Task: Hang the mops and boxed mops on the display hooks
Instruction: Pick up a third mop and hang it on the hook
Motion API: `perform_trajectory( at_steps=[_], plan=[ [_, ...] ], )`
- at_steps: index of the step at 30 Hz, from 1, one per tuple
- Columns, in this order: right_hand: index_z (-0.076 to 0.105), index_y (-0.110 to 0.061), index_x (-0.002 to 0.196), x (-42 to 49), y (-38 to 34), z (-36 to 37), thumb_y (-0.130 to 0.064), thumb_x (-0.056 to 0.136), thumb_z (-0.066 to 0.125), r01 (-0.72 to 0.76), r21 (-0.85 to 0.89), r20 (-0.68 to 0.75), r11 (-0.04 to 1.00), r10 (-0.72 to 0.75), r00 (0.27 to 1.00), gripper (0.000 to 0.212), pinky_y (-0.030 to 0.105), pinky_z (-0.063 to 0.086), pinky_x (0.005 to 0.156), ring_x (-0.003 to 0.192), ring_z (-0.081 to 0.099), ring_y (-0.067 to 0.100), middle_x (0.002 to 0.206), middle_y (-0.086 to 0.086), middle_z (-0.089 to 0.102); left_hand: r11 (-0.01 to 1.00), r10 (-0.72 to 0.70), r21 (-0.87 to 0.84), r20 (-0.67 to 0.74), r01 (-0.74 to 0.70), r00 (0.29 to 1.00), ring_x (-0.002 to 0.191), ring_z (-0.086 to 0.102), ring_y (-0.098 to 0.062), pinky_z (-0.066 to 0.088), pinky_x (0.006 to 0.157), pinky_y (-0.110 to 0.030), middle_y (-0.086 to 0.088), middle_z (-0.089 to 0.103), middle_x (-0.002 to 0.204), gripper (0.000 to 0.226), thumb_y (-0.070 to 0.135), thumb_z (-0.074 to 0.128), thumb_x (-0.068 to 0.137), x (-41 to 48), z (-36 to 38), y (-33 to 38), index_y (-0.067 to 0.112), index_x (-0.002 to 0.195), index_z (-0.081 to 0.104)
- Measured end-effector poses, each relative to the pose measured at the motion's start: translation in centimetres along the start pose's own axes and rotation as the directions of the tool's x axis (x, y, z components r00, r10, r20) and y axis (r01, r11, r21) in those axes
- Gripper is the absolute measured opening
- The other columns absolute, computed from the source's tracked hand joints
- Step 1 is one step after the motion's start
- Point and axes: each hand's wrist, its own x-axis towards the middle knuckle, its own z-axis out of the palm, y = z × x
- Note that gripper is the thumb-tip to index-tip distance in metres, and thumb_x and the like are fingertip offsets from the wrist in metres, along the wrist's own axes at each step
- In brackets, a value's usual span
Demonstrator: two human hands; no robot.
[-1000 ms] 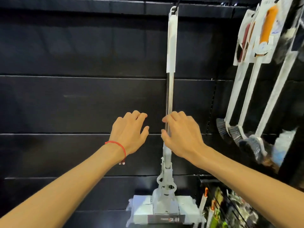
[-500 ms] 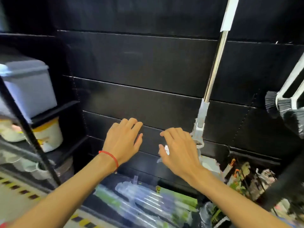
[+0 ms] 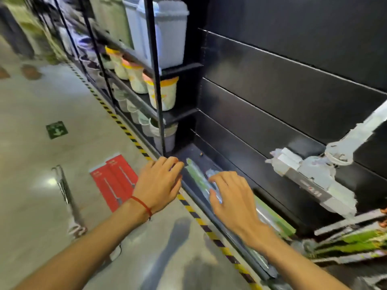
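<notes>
Since a second ago the head view has swung left and down: the hung mop (image 3: pixel 310 178) that stood in the middle now shows only its white head and lower handle at the right edge, and both hands have come away from its handle.

Head view: the left hand (image 3: pixel 159 185), with a red string (image 3: pixel 142 204) at the wrist, is held out palm down, fingers loosely spread, holding nothing. The right hand (image 3: pixel 232 197) is held out the same way beside it, also with nothing in it, above green packs (image 3: pixel 199 176) lying along the base shelf (image 3: pixel 188 152). The mop head hangs tilted against the black slat wall (image 3: pixel 282 91), well right of the right hand.

Two red boxed mops (image 3: pixel 114 181) lie side by side on the floor (image 3: pixel 31 164), just left of the left hand. A long metal-handled mop (image 3: pixel 65 193) lies further left, apart from them. Yellow-and-black striped tape (image 3: pixel 134 139) runs along the foot of the shelving, and a green arrow sticker (image 3: pixel 56 129) sits on the floor. A black rack (image 3: pixel 156 80) holds grey bins (image 3: pixel 167 34) above yellow-lidded buckets (image 3: pixel 163 93).
</notes>
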Motion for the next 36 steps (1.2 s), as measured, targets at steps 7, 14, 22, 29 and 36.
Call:
perform_trajectory(
  at_steps=[7, 14, 22, 29, 36],
  plan=[
    [0.071, -0.018, 0.11, -0.9, -12.9, 6.0, -0.026, 0.09, 0.066, 0.129, 0.063, 0.118, 0.99, -0.135, 0.984, 0.022, 0.037, 0.05, 0.085, 0.099, 0.062, 0.022, 0.106, -0.002, 0.068, 0.987, -0.146, 0.075, 0.076, 0.14, 0.986, 0.089, 0.06, -0.029, 0.044, 0.069, -0.04, -0.004, 0.066, 0.112, 0.034, 0.035, 0.044, 0.095, -13.3, -1.4, -8.8, 0.017, 0.115, 0.065],
    [0.07, -0.02, 0.112, -0.8, -27.8, 12.2, -0.032, 0.091, 0.066, 0.124, 0.069, 0.175, 0.99, -0.134, 0.975, 0.025, 0.032, 0.044, 0.089, 0.103, 0.063, 0.02, 0.111, -0.002, 0.069, 0.971, -0.239, 0.059, 0.125, 0.233, 0.963, 0.093, 0.064, -0.028, 0.054, 0.072, -0.042, -0.005, 0.068, 0.114, 0.032, 0.033, 0.052, 0.095, -26.5, -3.5, -20.2, 0.016, 0.12, 0.065],
    [0.071, -0.02, 0.116, 4.4, -38.8, 17.8, -0.035, 0.092, 0.067, 0.035, 0.136, 0.169, 0.99, -0.059, 0.984, 0.028, 0.039, 0.053, 0.09, 0.105, 0.065, 0.019, 0.116, -0.002, 0.072, 0.931, -0.365, 0.075, 0.17, 0.357, 0.915, 0.095, 0.068, -0.025, 0.059, 0.075, -0.041, -0.005, 0.072, 0.116, 0.032, 0.033, 0.062, 0.096, -33.7, -4.5, -32.2, 0.018, 0.124, 0.068],
    [0.072, -0.015, 0.111, 10.8, -44.2, 24.9, -0.025, 0.09, 0.067, 0.127, 0.191, 0.09, 0.973, -0.147, 0.985, 0.024, 0.041, 0.053, 0.082, 0.098, 0.066, 0.026, 0.108, 0.004, 0.073, 0.93, -0.367, 0.092, 0.161, 0.357, 0.916, 0.093, 0.067, -0.027, 0.057, 0.07, -0.042, -0.007, 0.072, 0.115, 0.04, 0.034, 0.045, 0.097, -33.2, -2.1, -42.4, 0.014, 0.122, 0.069],
    [0.074, -0.016, 0.102, 16.6, -48.5, 32.7, -0.025, 0.085, 0.067, 0.14, 0.197, 0.17, 0.97, -0.174, 0.97, 0.02, 0.033, 0.046, 0.079, 0.089, 0.065, 0.026, 0.097, 0.002, 0.072, 0.915, -0.402, 0.061, 0.215, 0.399, 0.89, 0.092, 0.07, -0.028, 0.06, 0.07, -0.04, -0.007, 0.073, 0.114, 0.033, 0.022, 0.075, 0.088, -30.9, 1.1, -52.9, 0.013, 0.119, 0.07]
  ],
)
